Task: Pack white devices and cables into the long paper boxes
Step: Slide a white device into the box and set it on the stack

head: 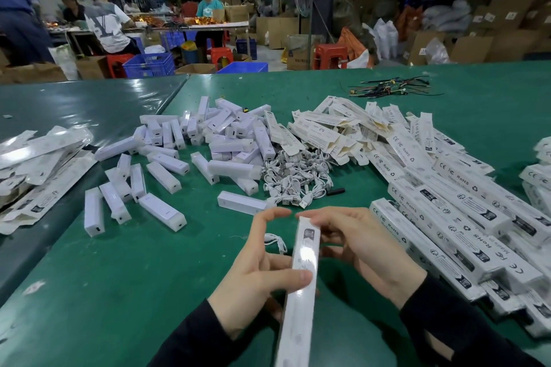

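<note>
One box (pixel 301 283) in your left hand (pixel 253 280) and right hand (pixel 360 250), both gripping; long axis runs away from you, label end far.

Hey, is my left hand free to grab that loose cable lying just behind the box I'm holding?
Probably not yet: the left hand holds the long paper box with the right hand. The cable lies uncovered just beyond its fingers, so the way looks free once it lets go.

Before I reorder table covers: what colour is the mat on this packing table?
Green, a glossy sheet, shown in the head view, the only one.
</note>
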Tool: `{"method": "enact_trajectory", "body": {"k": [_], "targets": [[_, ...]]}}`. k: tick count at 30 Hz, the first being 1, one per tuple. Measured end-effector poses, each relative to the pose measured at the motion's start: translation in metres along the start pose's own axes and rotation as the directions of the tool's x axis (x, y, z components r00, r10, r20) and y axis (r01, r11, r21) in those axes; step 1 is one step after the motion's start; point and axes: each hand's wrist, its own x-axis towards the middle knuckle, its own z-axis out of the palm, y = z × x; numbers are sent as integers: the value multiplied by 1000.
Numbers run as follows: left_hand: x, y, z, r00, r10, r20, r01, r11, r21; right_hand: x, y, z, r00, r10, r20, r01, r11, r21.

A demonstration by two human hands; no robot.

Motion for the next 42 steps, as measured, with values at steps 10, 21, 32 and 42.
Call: {"method": "enact_trajectory", "body": {"k": [10,21,32,42], "targets": [[1,9,-8,997,0,-81,-15,982,-190,-2,9,6,962,-270,-37,265,958,-107],[-1,16,-26,930,-35,-366,-220,746,-629,1,14,14,968,-248,46,241,963,123],[3,15,-24,874,-1,-486,-240,869,-433,13,39,20,861,-428,276,400,234,-886],[9,14,-16,914,-1,-406,-157,921,-356,30,42,19,871,-457,183,323,251,-912]]}}
